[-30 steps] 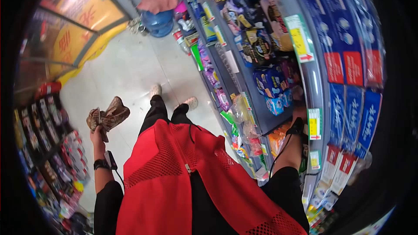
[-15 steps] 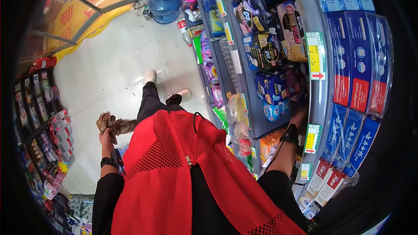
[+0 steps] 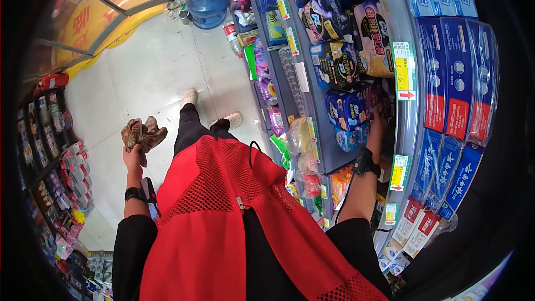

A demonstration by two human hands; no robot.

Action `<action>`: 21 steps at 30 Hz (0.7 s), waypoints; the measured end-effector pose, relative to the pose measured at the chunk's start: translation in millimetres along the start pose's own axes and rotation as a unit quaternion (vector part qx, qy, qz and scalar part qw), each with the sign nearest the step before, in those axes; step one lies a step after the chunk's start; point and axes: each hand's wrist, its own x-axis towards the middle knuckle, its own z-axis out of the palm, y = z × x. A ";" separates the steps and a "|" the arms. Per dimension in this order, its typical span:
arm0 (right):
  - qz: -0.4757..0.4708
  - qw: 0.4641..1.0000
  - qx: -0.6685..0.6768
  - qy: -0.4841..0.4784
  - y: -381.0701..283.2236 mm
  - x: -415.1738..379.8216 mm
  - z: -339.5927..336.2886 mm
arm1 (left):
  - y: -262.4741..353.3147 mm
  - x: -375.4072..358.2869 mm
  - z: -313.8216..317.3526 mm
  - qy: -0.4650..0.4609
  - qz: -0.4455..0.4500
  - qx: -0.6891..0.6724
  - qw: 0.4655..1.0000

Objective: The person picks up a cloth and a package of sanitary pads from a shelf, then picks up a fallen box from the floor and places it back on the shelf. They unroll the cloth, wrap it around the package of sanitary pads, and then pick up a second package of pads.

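My left hand (image 3: 132, 158) grips a crumpled brown patterned cloth (image 3: 144, 135), held above the pale floor at the left. My right hand (image 3: 378, 125) reaches into a shelf compartment on the right, and its fingers are partly hidden in shadow beside the packs. Next to it lie a dark blue pack (image 3: 346, 107) and a light blue pack (image 3: 351, 137). Above them on the same shelf are black packs (image 3: 335, 64) and a pink-and-black pack (image 3: 372, 36).
A grey shelf edge (image 3: 397, 128) with price tags runs down the right, with blue-and-red boxes (image 3: 460, 78) beyond it. A large blue water bottle (image 3: 207, 10) stands on the floor (image 3: 150, 72) at the top. Another stocked rack (image 3: 47, 161) lines the left.
My right hand has moved up and further into the shelf, by the dark blue pack. My left hand has risen slightly, and the cloth hangs in a different, more bunched shape.
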 end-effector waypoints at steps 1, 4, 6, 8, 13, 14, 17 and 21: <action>-0.013 1.000 0.016 0.002 -2.8 -0.2 1.6 | -0.4 0.7 -0.8 -0.004 0.002 -0.001 1.000; -0.084 0.991 0.100 0.012 -15.8 -2.7 9.1 | -7.4 1.3 -5.2 -0.017 -0.021 -0.009 1.000; -0.108 0.985 0.133 0.014 -25.3 -3.8 12.3 | -16.6 2.9 -7.2 -0.007 -0.032 -0.005 0.999; -0.098 0.987 0.130 0.010 -32.0 -5.1 11.9 | -25.4 4.1 -10.6 -0.006 -0.039 -0.001 0.999; -0.041 0.998 -0.014 0.048 -69.7 -34.3 -7.0 | -27.0 -10.6 -10.3 -0.001 -0.038 0.012 0.999; -0.070 0.989 -0.099 0.085 -82.0 -45.8 -10.9 | -28.5 -11.8 -10.8 -0.002 -0.040 0.012 0.999; -0.265 0.961 -0.076 0.020 -107.3 -94.0 -10.1 | -34.6 -12.0 -16.7 -0.005 -0.042 0.007 0.999; -0.371 0.899 -0.234 -0.008 -97.7 -96.9 16.4 | -35.6 -10.8 -18.1 -0.005 -0.047 0.013 0.999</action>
